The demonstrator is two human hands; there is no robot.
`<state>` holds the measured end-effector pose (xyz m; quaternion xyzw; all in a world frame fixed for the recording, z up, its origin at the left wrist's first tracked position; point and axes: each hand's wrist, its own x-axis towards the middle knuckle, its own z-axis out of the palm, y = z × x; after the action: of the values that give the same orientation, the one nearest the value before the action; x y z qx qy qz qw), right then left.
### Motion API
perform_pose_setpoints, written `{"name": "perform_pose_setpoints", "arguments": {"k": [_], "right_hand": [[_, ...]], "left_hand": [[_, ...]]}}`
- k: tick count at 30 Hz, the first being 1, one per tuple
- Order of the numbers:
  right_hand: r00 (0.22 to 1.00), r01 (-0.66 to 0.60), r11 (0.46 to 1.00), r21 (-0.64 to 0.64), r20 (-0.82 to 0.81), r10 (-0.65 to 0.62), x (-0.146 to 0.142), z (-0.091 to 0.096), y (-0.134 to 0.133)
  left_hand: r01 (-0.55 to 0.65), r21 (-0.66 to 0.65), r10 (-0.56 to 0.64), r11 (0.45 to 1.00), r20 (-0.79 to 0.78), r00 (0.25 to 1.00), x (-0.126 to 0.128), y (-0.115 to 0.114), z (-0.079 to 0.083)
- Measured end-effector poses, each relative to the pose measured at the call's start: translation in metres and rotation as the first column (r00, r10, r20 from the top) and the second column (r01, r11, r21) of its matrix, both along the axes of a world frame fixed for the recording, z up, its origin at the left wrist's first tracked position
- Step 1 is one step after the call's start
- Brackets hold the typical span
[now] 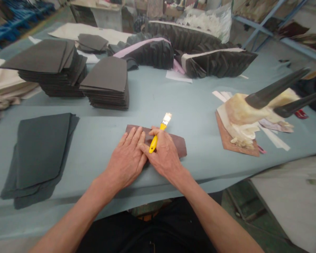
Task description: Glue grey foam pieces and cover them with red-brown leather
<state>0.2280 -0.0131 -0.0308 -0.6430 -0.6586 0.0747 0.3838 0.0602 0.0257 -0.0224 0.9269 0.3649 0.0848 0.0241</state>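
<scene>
Yellow brush (154,142): held in the right hand (165,149), its handle lodged between thumb and curled fingers, bristles (168,117) pointing away from the body.
Left hand (127,154): flat, fingers extended, gripping nothing, laid on the brown piece.
Brown piece (181,144): on the blue-green cover (150,96), partly hidden beneath both hands.
Pressing: looks like the step in hand; even weight through the flat fingers should suit it, with the piece steadied against creeping.
Bristles: best kept clear of cover and piece meanwhile.
Loose dark sheets (42,151): well apart, left.
Crusted container (234,109): well apart, right, dark handles (276,89) rising from it.
</scene>
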Motion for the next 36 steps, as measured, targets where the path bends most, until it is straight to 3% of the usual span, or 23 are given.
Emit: {"name": "perform_pose_setpoints", "arguments": {"k": [5,14,22,31,36], "right_hand": [[0.993,0.037,0.999,0.014,0.113,-0.038,0.033,-0.007,-0.009],[0.985,0.021,0.996,0.087,0.17,-0.036,0.077,-0.021,-0.032],[0.98,0.045,0.993,0.105,0.188,-0.065,0.075,-0.024,-0.033],[0.977,0.067,0.992,0.11,0.194,-0.087,0.073,-0.025,-0.032],[0.979,0.076,0.993,0.092,0.181,-0.092,0.073,-0.025,-0.032]], "left_hand": [[-0.014,0.011,0.014,1.0,-0.019,1.0,0.002,-0.002,0.006],[-0.025,0.004,0.025,1.0,-0.086,0.996,0.002,-0.001,0.01],[-0.019,-0.016,0.016,1.0,-0.17,0.985,0.007,-0.001,0.023],[0.166,-0.06,-0.174,0.984,-0.182,0.968,0.067,-0.001,0.024],[0.124,-0.06,-0.132,0.991,-0.167,0.977,0.049,0.008,0.021]]}}
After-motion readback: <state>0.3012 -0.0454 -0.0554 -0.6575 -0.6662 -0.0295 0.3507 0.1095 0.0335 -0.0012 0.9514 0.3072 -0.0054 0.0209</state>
